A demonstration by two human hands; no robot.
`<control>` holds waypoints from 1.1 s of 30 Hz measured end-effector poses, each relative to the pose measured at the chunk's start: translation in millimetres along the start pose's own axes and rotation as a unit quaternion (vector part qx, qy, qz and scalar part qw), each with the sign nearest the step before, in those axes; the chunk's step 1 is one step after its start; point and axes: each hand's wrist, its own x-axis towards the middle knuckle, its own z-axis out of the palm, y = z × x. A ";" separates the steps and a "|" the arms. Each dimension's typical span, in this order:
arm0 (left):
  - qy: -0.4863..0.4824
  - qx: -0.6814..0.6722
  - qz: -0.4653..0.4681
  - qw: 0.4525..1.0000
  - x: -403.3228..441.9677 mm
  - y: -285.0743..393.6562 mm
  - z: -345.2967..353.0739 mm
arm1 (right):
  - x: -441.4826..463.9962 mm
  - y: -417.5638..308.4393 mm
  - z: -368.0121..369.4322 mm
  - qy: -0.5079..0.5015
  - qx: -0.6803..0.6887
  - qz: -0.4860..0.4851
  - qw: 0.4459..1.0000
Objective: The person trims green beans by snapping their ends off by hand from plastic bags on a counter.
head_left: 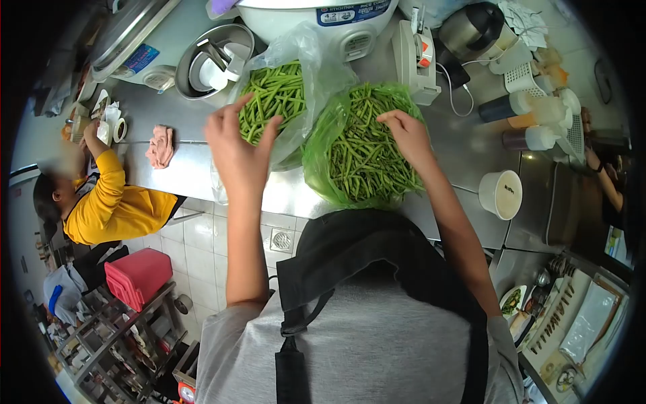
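Note:
My left hand (pixel 239 138) is over the edge of a clear plastic bag (pixel 313 60), thumb and fingers spread apart with nothing seen between them. Cut green beans (pixel 277 91) fill that bag. To its right sits an open green plastic bag (pixel 319 151) heaped with green beans (pixel 367 158), some with darker brownish spots. At the upper right of this heap is my right hand (pixel 407 138), its fingers bent and pressed together over the beans. Whatever lies between those fingertips is hidden.
Behind the bags stand a metal bowl (pixel 232 40), a white rice cooker (pixel 303 20) and a kettle (pixel 471 30). Squeeze bottles (pixel 531 138) and a white tub (pixel 501 194) are on the right. A pink cloth (pixel 160 147) lies left, near a person in yellow (pixel 118 202).

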 end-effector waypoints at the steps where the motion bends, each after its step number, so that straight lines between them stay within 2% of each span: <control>1: -0.021 -0.054 0.012 0.998 -3.3 5.6 2.2 | 6.5 -3.4 4.8 0.027 -0.047 -0.022 0.998; 4: -0.086 -0.178 0.061 0.978 -24.4 37.3 18.2 | 20.5 -19.6 6.8 0.000 -0.165 -0.007 0.986; 5: -0.112 -0.201 0.089 0.969 -31.6 48.0 24.1 | 22.9 -18.4 8.6 0.008 -0.153 -0.012 0.988; 7: -0.204 -0.261 0.019 0.943 -46.5 63.6 35.8 | 25.5 -13.7 9.2 0.025 -0.131 -0.019 0.991; 10: -0.263 -0.273 -0.074 0.922 -57.6 69.5 53.9 | 14.7 -24.9 4.0 0.032 -0.073 -0.022 0.997; 13: -0.238 -0.247 -0.057 0.938 -54.1 72.7 68.0 | -15.2 -57.1 -7.7 0.089 -0.043 -0.046 0.994; 16: -0.247 -0.264 -0.017 0.932 -51.1 72.4 85.3 | -29.1 -48.3 -12.9 0.078 0.092 -0.067 0.990; 19: -0.248 -0.298 0.011 0.922 -45.9 78.7 80.2 | -51.0 -58.1 -29.5 0.095 0.126 -0.046 0.986; 25: -0.229 -0.249 0.077 0.938 -45.5 82.8 61.3 | -85.1 -66.6 -56.1 -0.009 0.048 -0.007 0.999; 28: -0.224 -0.241 0.104 0.939 -45.1 82.3 55.5 | -95.6 -61.4 -52.9 -0.047 0.016 -0.041 0.998; 31: -0.219 -0.235 0.133 0.938 -49.1 79.9 54.1 | -102.2 -67.1 -50.7 -0.087 -0.011 -0.022 0.996; 33: -0.234 -0.256 0.108 0.932 -54.3 73.9 55.6 | -102.8 -62.0 -47.1 -0.061 0.072 -0.033 0.995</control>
